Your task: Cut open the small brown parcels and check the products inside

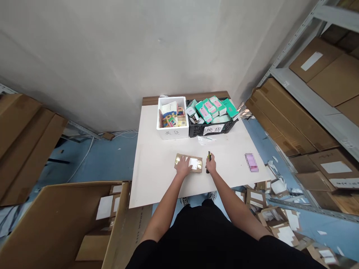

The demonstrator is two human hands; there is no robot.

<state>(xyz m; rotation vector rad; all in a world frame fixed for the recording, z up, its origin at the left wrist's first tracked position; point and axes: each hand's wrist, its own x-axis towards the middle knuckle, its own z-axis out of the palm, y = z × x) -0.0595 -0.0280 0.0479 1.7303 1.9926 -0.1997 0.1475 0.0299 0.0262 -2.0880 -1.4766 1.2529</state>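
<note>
A small cardboard box [198,169] with a white label and shiny tape at its ends lies flat on the white table [154,168]. My left hand [183,167] grips it from above, fingers and thumb over its top and near side. Just right of the box, my right hand [211,164] is closed around a black and yellow utility knife [209,155], held close to the tabletop. Whether its blade is out is too small to tell.
Behind stand a white foam box [173,133] of books and packets and a black crate [198,130] of green-and-pink boxes. A blurred pink item [251,162] lies at right. A large open carton [70,185] stands left; opened boxes [270,216] litter the floor by the shelving [322,97].
</note>
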